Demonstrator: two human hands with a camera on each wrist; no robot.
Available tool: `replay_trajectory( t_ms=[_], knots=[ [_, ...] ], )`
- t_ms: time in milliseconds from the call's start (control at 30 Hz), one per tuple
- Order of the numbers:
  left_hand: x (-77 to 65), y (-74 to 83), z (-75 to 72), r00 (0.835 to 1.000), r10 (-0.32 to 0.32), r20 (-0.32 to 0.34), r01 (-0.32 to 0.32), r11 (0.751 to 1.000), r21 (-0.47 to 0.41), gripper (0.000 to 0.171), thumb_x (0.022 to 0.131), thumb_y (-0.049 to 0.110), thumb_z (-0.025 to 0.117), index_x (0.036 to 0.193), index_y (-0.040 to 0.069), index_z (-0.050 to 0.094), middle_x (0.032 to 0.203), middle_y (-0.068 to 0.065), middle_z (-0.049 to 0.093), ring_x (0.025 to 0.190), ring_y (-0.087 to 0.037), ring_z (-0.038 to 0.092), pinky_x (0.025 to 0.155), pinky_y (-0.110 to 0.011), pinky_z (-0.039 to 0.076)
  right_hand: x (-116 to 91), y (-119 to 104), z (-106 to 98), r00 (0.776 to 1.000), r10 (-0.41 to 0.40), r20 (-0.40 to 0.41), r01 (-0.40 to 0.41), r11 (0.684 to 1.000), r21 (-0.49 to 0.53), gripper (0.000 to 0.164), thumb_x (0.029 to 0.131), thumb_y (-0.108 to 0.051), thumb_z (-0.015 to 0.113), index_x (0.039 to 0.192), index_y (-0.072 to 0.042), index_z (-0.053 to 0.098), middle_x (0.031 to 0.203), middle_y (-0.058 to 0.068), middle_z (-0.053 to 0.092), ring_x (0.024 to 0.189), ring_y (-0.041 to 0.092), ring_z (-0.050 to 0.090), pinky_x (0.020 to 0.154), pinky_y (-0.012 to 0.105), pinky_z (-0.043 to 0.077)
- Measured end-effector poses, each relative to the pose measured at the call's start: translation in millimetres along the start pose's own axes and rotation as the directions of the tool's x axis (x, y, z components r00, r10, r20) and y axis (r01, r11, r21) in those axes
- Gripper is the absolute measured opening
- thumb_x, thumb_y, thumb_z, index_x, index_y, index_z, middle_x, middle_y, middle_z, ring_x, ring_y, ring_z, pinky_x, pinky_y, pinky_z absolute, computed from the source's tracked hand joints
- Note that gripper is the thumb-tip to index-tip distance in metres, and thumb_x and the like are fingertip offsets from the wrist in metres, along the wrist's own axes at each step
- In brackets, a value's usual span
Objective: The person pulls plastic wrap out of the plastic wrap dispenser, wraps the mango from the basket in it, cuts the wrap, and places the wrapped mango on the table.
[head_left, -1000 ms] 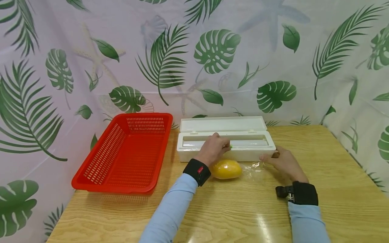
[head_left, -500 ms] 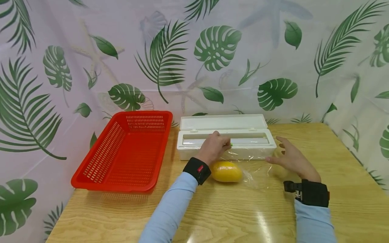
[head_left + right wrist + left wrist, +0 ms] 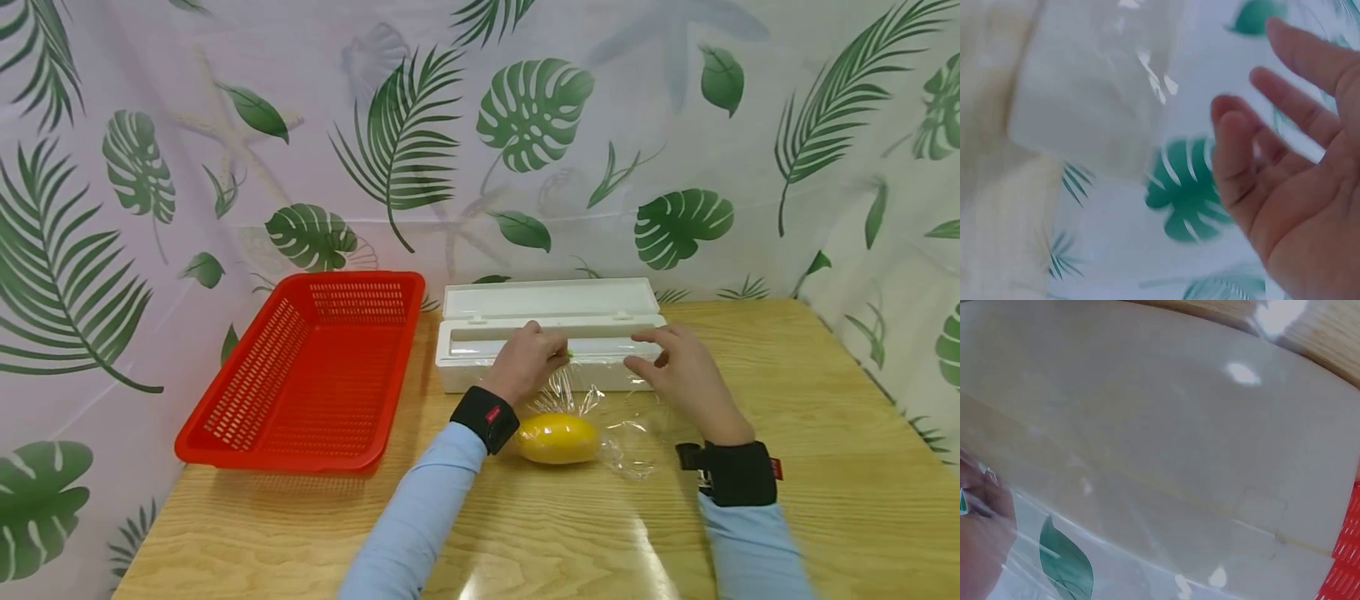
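Observation:
A white cling film box [image 3: 468,382] stands at the back of the table with its lid raised and a film roll inside. At the box's front edge my left hand [image 3: 523,362] pinches a small green slider [image 3: 570,355]. My right hand [image 3: 686,375] hovers at the box's right part, thumb and fingers apart; the right wrist view shows the hand [image 3: 1300,137] with nothing in its fingers. A yellow mango-like fruit [image 3: 558,439] lies in front of the box under shiny clear cling film [image 3: 630,450], which bunches up toward the left fingers.
A red plastic basket [image 3: 375,467] stands on the left of the wooden table [image 3: 585,533]. Behind the table hangs a leaf-printed curtain [image 3: 450,167].
My right hand let go of the film at the box's right end, swung right, then came back left over the box. The fruit shifted slightly nearer. The left hand stayed in place.

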State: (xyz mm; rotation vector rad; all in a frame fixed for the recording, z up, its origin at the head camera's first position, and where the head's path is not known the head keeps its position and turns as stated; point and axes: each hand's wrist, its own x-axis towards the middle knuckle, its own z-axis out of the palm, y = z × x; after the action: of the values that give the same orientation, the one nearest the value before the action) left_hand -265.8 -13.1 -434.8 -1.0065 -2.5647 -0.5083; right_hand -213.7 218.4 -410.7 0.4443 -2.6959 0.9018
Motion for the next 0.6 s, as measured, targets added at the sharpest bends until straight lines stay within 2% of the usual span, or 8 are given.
replay_trajectory(
  t_ms=[100, 233, 400, 600],
  knots=[
    [-0.4, 0.9, 1.2, 1.000, 0.005, 0.001, -0.005, 1.000, -0.011, 0.008, 0.084, 0.022, 0.066, 0.078, 0.017, 0.063, 0.074, 0.008, 0.065, 0.069, -0.011, 0.041, 0.058, -0.020, 0.040, 4.3, 0.1, 17.7, 0.998, -0.040, 0.043, 0.041, 0.999, -0.025, 0.031, 0.083, -0.012, 0.066, 0.110, 0.003, 0.061, 0.106, 0.021, 0.057, 0.071, 0.027, 0.054, 0.061, 0.044, 0.051],
    [-0.9, 2.5, 1.7, 1.000, 0.012, -0.002, -0.012, 0.999, -0.030, 0.008, 0.084, 0.021, 0.066, 0.078, 0.017, 0.063, 0.073, 0.008, 0.063, 0.068, -0.011, 0.041, 0.057, -0.019, 0.039, 5.6, 7.4, 32.1, 1.000, -0.008, -0.011, 0.008, 1.000, -0.030, 0.017, 0.083, -0.003, 0.065, 0.098, 0.004, 0.067, 0.099, 0.022, 0.061, 0.077, 0.030, 0.057, 0.067, 0.049, 0.053],
    [-0.8, -0.5, 0.4, 1.000, 0.025, -0.018, -0.025, 0.999, -0.022, 0.008, 0.085, 0.022, 0.065, 0.079, 0.017, 0.063, 0.072, 0.007, 0.061, 0.069, -0.011, 0.041, 0.057, -0.019, 0.040, 8.5, 9.1, 36.7, 0.996, 0.016, -0.087, -0.017, 1.000, -0.011, 0.013, 0.081, -0.002, 0.066, 0.092, 0.004, 0.070, 0.094, 0.021, 0.064, 0.080, 0.032, 0.057, 0.068, 0.050, 0.052],
    [-3.9, -5.8, -1.0, 0.997, 0.060, -0.053, -0.060, 0.998, -0.003, 0.009, 0.084, 0.022, 0.066, 0.077, 0.016, 0.064, 0.072, 0.006, 0.063, 0.069, -0.012, 0.042, 0.059, -0.022, 0.042, 9.1, 4.7, 39.8, 0.993, 0.058, -0.100, -0.059, 0.998, 0.002, 0.013, 0.081, -0.001, 0.066, 0.092, 0.004, 0.070, 0.093, 0.020, 0.063, 0.080, 0.032, 0.056, 0.068, 0.050, 0.052]
  ],
)
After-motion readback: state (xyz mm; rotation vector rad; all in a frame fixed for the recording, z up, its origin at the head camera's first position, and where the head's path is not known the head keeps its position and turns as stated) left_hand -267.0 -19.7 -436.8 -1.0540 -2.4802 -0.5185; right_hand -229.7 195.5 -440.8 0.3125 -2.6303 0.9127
